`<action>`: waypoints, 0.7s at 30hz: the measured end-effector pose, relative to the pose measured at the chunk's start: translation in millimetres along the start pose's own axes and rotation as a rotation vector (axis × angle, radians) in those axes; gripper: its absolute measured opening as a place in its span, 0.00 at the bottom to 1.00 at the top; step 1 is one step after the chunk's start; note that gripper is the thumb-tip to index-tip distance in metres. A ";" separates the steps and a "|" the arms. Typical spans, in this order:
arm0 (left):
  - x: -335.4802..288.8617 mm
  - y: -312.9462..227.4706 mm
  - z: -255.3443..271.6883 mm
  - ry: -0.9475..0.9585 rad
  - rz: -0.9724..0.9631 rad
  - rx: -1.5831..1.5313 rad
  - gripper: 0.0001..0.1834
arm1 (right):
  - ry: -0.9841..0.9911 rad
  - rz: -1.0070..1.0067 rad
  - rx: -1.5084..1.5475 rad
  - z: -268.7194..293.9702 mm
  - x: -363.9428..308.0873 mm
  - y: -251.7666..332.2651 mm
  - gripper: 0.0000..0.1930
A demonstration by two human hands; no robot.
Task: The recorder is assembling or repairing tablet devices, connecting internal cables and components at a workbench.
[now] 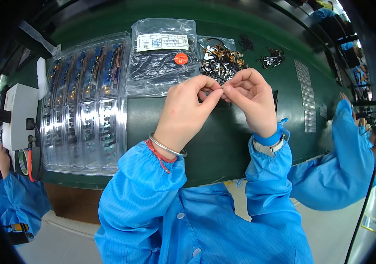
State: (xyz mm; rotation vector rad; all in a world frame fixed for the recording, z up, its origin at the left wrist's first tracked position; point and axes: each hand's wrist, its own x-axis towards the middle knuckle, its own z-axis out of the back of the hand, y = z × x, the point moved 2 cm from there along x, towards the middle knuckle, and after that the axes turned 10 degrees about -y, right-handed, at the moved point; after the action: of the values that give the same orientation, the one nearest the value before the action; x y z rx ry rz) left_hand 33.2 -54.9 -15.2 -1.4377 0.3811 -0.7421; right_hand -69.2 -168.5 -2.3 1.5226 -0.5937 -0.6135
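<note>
My left hand (193,105) and my right hand (253,99) meet above the green work surface, thumb and forefinger of each pinched together. Their fingertips almost touch, and whatever sits between them is too small or hidden to name. Just beyond the fingers lies a heap of small parts (219,59), brown, black and silvery, on a clear plastic bag. Beside that heap, to the left, is a larger clear plastic bag (164,72) with a white label and a round orange sticker. A dark thin piece (275,100) stands out beside my right hand.
Clear plastic trays (86,152) filled with small circuit parts cover the left of the table (148,169). Two small piles, one of black bits (246,42) and one of black-and-silver parts (272,58), lie at the back. A silvery gridded strip (306,94) lies right. Co-workers' blue sleeves (342,163) flank both sides.
</note>
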 end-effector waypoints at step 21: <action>0.7 4.2 -1.5 0.186 0.373 -0.532 0.10 | -0.019 0.259 -0.163 -1.6 -5.6 7.8 0.06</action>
State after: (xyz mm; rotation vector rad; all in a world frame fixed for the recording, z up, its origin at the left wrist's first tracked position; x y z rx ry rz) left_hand 33.7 -56.7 -19.4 -1.7248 1.0194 -0.4849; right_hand -72.2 -163.8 5.7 1.2636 -0.7244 -0.4650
